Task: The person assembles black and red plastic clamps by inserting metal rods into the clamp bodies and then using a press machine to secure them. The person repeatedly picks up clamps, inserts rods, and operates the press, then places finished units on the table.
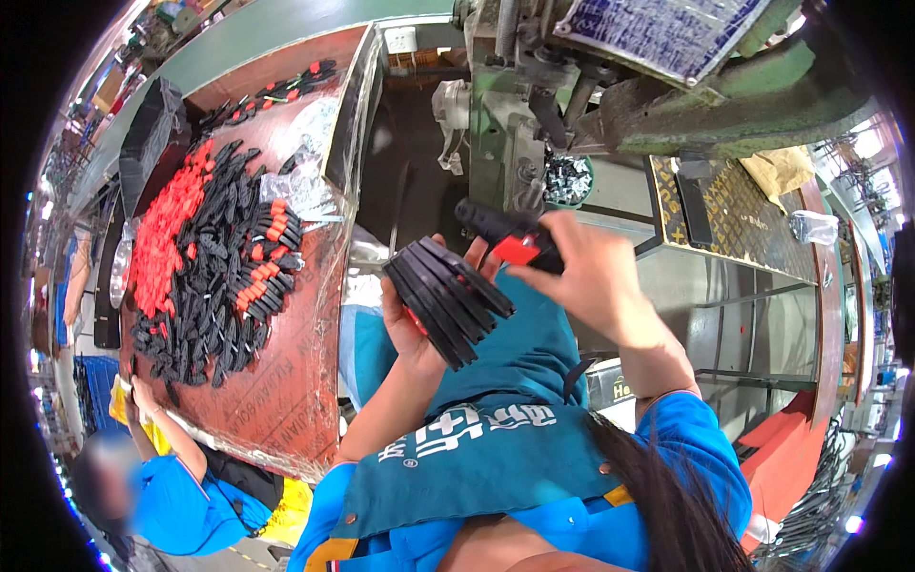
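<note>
A fanned stack of long black plastic handle-shaped pieces [448, 300], with bits of red showing, is gripped in my left hand [412, 341] above my lap. My right hand [599, 276] is closed around more black handle-shaped pieces [491, 227] with a red part [516, 251] on them. How many it holds is hidden by the fingers. The two hands are close together, and the left fingertips reach up near the red part. On the table to the left lie a heap of similar black pieces [214, 276] and a pile of small red parts [173, 234].
A green machine [505, 124] stands straight ahead, with a bin of small metal pieces [569, 181] beside it. The reddish table [286, 400] is at the left, a patterned board [743, 214] at the right. Another person [181, 496] sits at the lower left, reaching to the table.
</note>
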A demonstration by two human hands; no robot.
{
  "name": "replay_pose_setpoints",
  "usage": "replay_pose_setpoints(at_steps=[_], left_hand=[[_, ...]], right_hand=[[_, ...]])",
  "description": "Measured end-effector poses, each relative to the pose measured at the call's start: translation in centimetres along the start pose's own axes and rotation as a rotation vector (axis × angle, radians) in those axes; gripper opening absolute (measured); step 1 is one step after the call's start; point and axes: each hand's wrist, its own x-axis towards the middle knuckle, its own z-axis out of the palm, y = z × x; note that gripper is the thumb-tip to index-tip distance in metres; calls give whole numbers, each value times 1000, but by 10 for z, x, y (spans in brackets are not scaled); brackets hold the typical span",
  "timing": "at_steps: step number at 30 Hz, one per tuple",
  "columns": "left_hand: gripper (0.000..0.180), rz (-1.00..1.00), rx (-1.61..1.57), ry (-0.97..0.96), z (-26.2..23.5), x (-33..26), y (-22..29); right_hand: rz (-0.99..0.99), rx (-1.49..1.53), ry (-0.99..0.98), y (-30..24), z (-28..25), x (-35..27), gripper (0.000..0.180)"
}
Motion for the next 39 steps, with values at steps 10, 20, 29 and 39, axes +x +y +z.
replay_pose_setpoints(at_steps=[10,20,29,39], left_hand=[[62,241,773,313,1,-21,9],[52,361,809,353,8,-28,8],[104,473,1478,373,5,-64,22],[105,685,1648,401,8,-124,52]], right_hand=[[-255,520,-474,4,48,-13,107],[90,1003,-440,-34,114,-4,109],[-137,1084,-374,-58,141,-14,104],[-524,911,-353,-107,147,8,105]])
